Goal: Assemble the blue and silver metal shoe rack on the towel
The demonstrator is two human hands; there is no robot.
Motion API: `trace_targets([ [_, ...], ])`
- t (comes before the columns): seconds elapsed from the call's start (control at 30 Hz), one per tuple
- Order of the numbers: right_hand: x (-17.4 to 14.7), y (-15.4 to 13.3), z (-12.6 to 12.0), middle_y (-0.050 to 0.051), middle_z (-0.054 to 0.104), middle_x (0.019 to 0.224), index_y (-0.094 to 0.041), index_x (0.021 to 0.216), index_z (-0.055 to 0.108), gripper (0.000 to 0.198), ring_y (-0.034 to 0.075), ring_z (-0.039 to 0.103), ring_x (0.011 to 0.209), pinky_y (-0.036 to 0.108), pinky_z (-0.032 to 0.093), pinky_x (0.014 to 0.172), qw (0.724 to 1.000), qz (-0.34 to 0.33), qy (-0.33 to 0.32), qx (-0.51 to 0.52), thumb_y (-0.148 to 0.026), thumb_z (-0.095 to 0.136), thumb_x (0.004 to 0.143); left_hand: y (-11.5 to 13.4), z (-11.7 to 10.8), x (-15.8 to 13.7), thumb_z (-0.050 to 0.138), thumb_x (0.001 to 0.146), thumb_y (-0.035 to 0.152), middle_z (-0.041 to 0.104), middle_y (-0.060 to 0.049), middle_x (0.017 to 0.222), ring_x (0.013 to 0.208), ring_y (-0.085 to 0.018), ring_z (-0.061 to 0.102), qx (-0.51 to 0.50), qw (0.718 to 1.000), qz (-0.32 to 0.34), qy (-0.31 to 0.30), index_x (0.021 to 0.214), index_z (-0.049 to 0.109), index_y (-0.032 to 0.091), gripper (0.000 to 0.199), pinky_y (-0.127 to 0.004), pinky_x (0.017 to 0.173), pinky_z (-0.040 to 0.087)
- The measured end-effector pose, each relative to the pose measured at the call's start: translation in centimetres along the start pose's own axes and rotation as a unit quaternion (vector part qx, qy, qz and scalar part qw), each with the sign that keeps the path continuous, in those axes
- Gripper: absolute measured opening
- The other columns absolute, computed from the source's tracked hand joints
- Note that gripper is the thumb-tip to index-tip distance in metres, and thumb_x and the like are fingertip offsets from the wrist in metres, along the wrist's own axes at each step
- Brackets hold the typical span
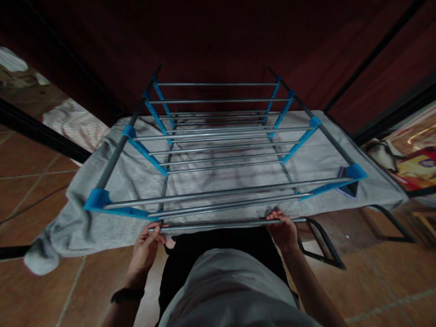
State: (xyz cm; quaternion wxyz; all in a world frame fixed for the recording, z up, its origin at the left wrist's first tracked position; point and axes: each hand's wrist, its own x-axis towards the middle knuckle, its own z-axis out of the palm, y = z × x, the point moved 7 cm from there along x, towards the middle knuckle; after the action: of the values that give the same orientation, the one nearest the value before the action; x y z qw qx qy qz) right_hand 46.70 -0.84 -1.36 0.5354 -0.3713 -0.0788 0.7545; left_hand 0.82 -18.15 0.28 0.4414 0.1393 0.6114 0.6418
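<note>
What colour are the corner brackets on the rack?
Blue; the near corner brackets show best in the head view.

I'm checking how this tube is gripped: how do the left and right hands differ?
The left hand has a dark band around its wrist; the right hand shows none. The left hand is at the left end of the metal tube, while the right hand sits farther in, leaving a longer piece of tube beyond it. Both hold the same tube.
</note>
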Motion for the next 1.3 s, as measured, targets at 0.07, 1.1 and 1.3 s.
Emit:
trace_targets([
  [0.07,0.0,0.0,-0.1,-0.005,0.064,0.073,-0.023,0.077,0.062,0.020,0.010,0.064,0.068,0.026,0.057,0.075,1.000,0.000,0.004,0.002,-0.009,0.069,0.064,0.1,0.1,-0.1,0.086,0.062,0.035,0.075,-0.004,0.087,0.047,-0.009,0.059,-0.002,1.000,-0.003,-0.005,0.093,0.062,0.018,0.043,-0.021,0.050,0.047],
  [1.1,-0.3,-0.8,-0.3,0.000,0.070,0.077,-0.020,0.082,0.062,0.011,0.013,0.067,0.066,0.021,0.056,0.054,0.998,0.019,0.003,-0.067,-0.021,0.070,0.075,0.6,-0.3,-0.8,0.090,0.053,0.035,0.069,-0.002,0.069,0.057,-0.016,0.064,0.050,0.997,-0.059,-0.015,0.078,0.066,0.017,0.038,-0.024,0.054,0.051],
  [1.3,-0.1,-0.9,-0.5,-0.001,0.070,0.072,-0.020,0.084,0.063,0.009,0.013,0.067,0.062,0.023,0.057,0.054,0.997,0.012,0.026,-0.069,-0.020,0.069,0.076,1.3,-0.7,-0.8,0.087,0.058,0.040,0.068,-0.003,0.066,0.062,-0.018,0.064,0.180,0.981,-0.038,-0.057,0.080,0.071,0.018,0.036,-0.025,0.058,0.051],
])
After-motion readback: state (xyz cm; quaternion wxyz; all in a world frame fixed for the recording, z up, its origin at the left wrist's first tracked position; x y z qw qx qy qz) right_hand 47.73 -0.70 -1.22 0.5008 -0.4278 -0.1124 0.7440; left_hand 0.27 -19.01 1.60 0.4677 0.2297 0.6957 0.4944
